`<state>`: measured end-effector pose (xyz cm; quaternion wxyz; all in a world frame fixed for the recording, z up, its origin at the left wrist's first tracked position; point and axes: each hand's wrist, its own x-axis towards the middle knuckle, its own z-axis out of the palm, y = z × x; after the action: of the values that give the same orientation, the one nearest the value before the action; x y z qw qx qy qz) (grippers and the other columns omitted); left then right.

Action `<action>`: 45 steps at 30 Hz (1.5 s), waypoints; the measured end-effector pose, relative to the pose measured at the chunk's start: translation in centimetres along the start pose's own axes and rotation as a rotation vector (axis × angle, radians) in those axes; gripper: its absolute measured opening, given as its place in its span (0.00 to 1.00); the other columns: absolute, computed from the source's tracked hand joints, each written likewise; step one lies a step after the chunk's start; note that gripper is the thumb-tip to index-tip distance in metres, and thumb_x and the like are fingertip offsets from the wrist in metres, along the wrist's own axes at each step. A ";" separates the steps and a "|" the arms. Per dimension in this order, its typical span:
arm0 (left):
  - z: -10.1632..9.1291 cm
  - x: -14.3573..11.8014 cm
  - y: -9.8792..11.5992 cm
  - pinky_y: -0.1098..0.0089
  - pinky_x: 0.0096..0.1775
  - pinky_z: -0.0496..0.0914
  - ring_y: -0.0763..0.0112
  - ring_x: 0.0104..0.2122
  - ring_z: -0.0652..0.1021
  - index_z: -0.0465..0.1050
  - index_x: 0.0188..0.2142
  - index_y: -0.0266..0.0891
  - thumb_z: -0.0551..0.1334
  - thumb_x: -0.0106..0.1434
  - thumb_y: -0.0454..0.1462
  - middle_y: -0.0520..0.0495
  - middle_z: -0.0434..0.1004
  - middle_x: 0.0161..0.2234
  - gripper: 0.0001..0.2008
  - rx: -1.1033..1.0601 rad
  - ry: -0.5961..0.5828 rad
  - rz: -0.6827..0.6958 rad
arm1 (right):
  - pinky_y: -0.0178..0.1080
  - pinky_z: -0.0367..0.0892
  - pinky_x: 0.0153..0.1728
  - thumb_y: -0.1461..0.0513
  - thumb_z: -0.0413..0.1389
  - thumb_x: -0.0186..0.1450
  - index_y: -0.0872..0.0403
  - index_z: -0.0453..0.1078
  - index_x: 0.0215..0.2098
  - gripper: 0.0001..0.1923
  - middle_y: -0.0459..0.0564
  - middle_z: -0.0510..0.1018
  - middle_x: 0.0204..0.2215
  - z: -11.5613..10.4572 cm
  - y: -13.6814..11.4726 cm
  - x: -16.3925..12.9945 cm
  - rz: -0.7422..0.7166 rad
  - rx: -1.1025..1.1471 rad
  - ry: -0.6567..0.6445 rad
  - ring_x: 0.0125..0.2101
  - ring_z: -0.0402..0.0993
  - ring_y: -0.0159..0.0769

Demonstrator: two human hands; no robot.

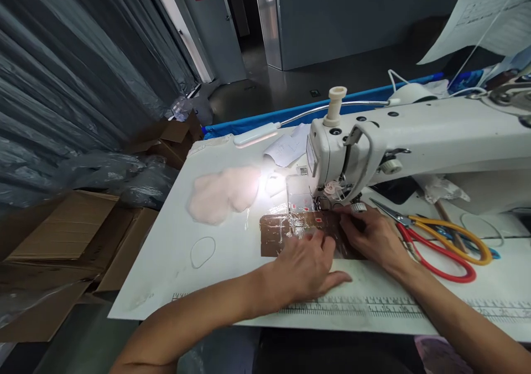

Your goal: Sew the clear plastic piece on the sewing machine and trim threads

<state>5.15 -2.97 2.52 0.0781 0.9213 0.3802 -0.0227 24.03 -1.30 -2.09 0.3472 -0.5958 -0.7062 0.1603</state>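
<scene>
A brown rectangular piece (271, 235) with a shiny, clear-looking surface and small red marks lies flat on the sewing table, its upper edge by the needle area of a white sewing machine (332, 141). My left hand (309, 263) rests on the middle of this piece, fingertips pressing down and thumb spread toward the right. Close to the presser foot, my right hand (371, 233) has its thumb and forefinger curled at the piece's right end; part of that grip is hidden. Scissors with red and yellow handles (440, 241) lie just right of my right hand.
Pale pink soft pieces (222, 194) and a thin loop (203, 252) lie on the table's left. A lamp (257, 134) lights the sewing area from behind, beside white paper (288, 146). Ruler markings (332, 307) run along the front edge. Cardboard boxes (62, 230) stand at left.
</scene>
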 end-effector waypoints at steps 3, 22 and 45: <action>-0.3 0.1 -1.9 0.56 0.41 0.72 0.54 0.44 0.73 0.66 0.49 0.34 0.62 0.58 0.57 0.36 0.69 0.47 0.31 0.005 0.022 0.161 | 0.37 0.66 0.30 0.60 0.49 0.63 0.54 0.73 0.29 0.11 0.50 0.77 0.30 -0.1 -0.6 0.0 0.008 0.079 -0.049 0.31 0.74 0.37; 3.0 0.2 -4.1 0.71 0.38 0.74 0.73 0.35 0.78 0.72 0.35 0.35 0.58 0.67 0.35 0.46 0.77 0.35 0.06 -0.435 0.410 0.197 | 0.36 0.67 0.34 0.63 0.50 0.63 0.53 0.73 0.40 0.11 0.49 0.77 0.33 -0.3 -1.1 -0.4 -0.157 0.163 -0.171 0.31 0.73 0.34; 2.2 -0.2 -4.2 0.72 0.37 0.76 0.74 0.34 0.79 0.67 0.39 0.38 0.62 0.61 0.36 0.49 0.79 0.34 0.08 -0.937 0.307 -0.190 | 0.37 0.56 0.26 0.61 0.52 0.62 0.50 0.68 0.34 0.04 0.44 0.75 0.30 1.3 -1.7 -0.9 -0.237 -0.057 -0.224 0.27 0.70 0.32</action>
<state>2.10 -0.60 -0.19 0.4241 0.7414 0.4388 0.2791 21.92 -2.30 -2.15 0.2659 -0.4964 -0.8100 0.1637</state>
